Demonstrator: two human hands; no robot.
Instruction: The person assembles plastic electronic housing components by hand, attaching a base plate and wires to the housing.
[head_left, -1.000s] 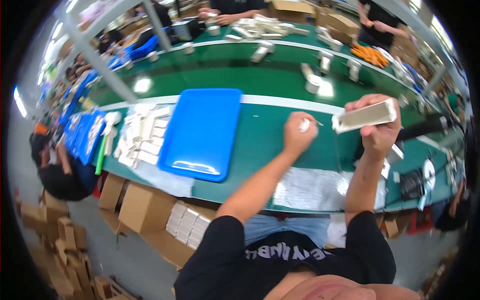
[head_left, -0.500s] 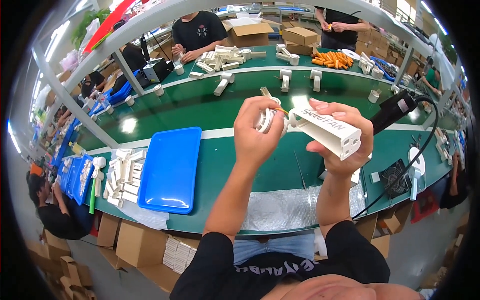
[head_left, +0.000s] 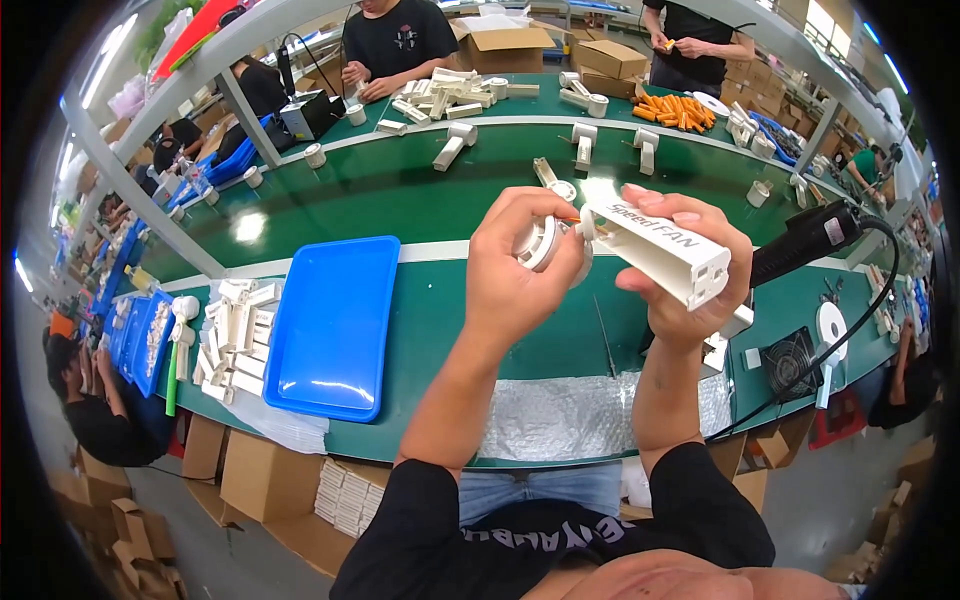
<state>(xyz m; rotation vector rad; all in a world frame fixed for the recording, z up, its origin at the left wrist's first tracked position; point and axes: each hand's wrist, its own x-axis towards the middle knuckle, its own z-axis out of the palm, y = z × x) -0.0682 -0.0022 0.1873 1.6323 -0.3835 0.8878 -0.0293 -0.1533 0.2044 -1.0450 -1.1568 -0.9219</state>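
Both my hands are raised over the green bench, close together. My left hand [head_left: 520, 262] is closed around a white round fan head [head_left: 538, 243], its thumb and fingers near a short orange wire [head_left: 573, 219]. My right hand [head_left: 705, 270] grips a hollow white fan handle [head_left: 662, 248] with dark lettering on top. The handle's open side and squared end point down toward me. Its far end meets or nearly meets the fan head; my left fingers partly hide how they join.
A blue tray [head_left: 335, 330] and a pile of white handle shells [head_left: 240, 340] lie to the left. Bubble wrap [head_left: 545, 412] and a thin screwdriver [head_left: 605, 335] lie below my hands. A corded black tool [head_left: 808, 242] and black fan [head_left: 795, 358] are at right. Beyond runs a green belt [head_left: 400, 195].
The view has shifted slightly. The handle in my right hand slants a little more steeply downward. Both hands keep their grips. White parts on the belt appear a little farther right.
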